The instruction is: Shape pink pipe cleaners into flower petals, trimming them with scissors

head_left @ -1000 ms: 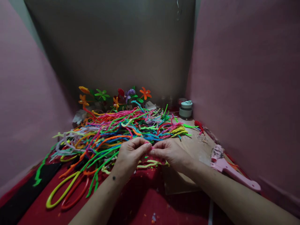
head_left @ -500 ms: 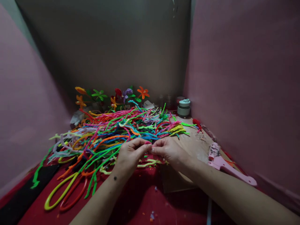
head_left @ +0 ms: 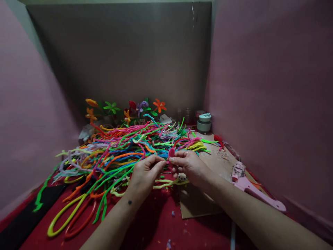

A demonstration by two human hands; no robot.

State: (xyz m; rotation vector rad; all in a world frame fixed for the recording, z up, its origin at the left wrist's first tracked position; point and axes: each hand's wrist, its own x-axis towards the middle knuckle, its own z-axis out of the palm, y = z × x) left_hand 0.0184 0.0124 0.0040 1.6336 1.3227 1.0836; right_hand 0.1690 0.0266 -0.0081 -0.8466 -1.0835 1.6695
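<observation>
Between my two hands, at the front edge of a heap of pipe cleaners (head_left: 125,146), stands a small looped piece of pink pipe cleaner (head_left: 171,153). My right hand (head_left: 191,166) pinches it between thumb and forefinger, the other fingers curled below. From the other side, my left hand (head_left: 147,173) has thumb and forefinger pressed together at the base of the pink piece. Its grip point is too small to make out fully. Pale yellow pipe cleaners (head_left: 166,184) lie just under both hands.
Pipe-cleaner flowers (head_left: 135,107) stand behind the heap. A lidded jar (head_left: 204,123) is at the back right. On the right lies a pink glue gun (head_left: 255,192), beside a cardboard sheet (head_left: 199,205). Smooth yellow and red loops (head_left: 67,215) lie front left on red cloth. Pink walls flank both sides.
The pink piece, mostly hidden between the fingertips before, now shows upright as a loop above my right fingers. My right hand has turned slightly, and its lower fingers show. The view has shifted a little.
</observation>
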